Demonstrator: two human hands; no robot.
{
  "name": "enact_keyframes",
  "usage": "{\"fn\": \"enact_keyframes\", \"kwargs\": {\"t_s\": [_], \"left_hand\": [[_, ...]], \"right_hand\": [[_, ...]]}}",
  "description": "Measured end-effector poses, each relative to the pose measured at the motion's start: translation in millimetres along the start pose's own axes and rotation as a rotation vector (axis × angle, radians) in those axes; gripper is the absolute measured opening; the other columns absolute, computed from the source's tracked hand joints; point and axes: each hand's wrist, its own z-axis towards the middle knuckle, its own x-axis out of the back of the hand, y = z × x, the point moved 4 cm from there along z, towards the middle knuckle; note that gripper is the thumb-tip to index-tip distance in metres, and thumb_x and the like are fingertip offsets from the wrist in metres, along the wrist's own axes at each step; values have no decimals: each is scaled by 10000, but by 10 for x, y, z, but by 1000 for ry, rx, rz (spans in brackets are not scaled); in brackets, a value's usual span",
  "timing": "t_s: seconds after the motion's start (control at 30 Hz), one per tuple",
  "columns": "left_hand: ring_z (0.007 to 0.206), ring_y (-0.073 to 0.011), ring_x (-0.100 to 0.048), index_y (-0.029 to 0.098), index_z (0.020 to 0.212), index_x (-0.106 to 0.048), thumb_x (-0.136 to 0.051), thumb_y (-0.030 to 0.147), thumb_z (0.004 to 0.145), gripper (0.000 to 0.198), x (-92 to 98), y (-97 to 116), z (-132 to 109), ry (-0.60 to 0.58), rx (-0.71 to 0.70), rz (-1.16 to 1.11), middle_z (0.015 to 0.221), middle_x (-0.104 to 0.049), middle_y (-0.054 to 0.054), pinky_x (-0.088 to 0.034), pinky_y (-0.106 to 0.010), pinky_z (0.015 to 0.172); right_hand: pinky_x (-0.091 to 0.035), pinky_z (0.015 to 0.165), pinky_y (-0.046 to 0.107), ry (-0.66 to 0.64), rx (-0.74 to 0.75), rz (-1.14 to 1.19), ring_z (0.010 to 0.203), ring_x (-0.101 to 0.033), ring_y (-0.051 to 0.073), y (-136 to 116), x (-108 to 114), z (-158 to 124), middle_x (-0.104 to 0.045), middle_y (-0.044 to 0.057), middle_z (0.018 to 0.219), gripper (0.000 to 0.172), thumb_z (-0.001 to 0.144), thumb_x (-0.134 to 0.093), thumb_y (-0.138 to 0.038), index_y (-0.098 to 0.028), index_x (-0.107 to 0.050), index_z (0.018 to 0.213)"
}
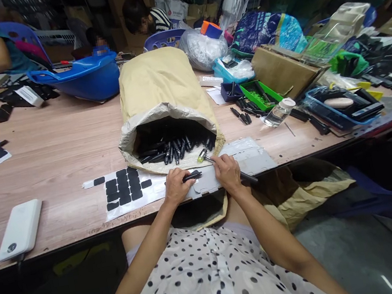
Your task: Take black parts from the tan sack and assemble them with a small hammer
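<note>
"What lay before us?"

"The surface (60,124), with the open sack (157,80) at twelve o'clock from us."

"And our grip?"

"Clamped twice: our right hand (227,172) closed on the hammer (202,156), our left hand (176,186) pinching the black piece (193,174) at the hammer head's seven o'clock."

"Which step?"

"Steadying that piece for a tap, we judged; the next move probably called for careful aim."

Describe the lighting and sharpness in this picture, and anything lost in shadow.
In the head view, the tabletop is well lit, but deep inside the paper sack it is dark; in the head view, the hammer and right hand read fairly clearly, while the top right corner looks dim and smeared; in the head view, a bright streak marks the floor.
</note>
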Motion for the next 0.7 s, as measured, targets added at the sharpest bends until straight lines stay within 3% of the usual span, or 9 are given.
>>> {"fn": "enact_keyframes", "kwargs": {"t_s": [0.2,0.33,0.5,0.6,0.7], "left_hand": [[918,-239,-571,239,940,-717,-642,321,896,121,57,49,-21,-7,-75,23,915,-682,-45,-473,-388,876],[913,-226,-611,227,1012,-693,-540,349,960,202,94,212,-217,-62,-179,-38,952,-704,-56,-489,-362,861],[859,-193,-674,249,1074,-686,-486,397,984,264,-94,441,-682,-437,-238,-113,962,-737,-36,-510,-295,803],[921,-221,-699,242,1054,-686,-496,383,970,251,-266,402,-838,-616,-90,29,982,-752,-51,-511,-299,809],[1002,-271,-711,218,1095,-683,-487,342,965,266,-368,256,-872,-711,128,190,1061,-757,-103,-516,-332,823]], "right_hand": [[-325,742,316,12,-24,-13,876,-462,222,-42,-48,-49,-589,68,917,292,924,-525,-184,-246,-725,1126],[-328,751,318,23,-32,-1,881,-461,225,-48,-42,-45,-590,70,916,283,921,-531,-189,-238,-722,1123],[-333,755,313,35,-40,-8,876,-465,223,-51,-50,-52,-599,70,916,267,915,-543,-196,-227,-726,1107],[-336,757,313,42,-41,-5,869,-460,222,-55,-60,-55,-596,69,914,268,912,-540,-194,-226,-725,1103],[-339,761,316,43,-42,2,873,-457,225,-60,-75,-56,-589,71,915,273,911,-535,-189,-228,-723,1105]]}}
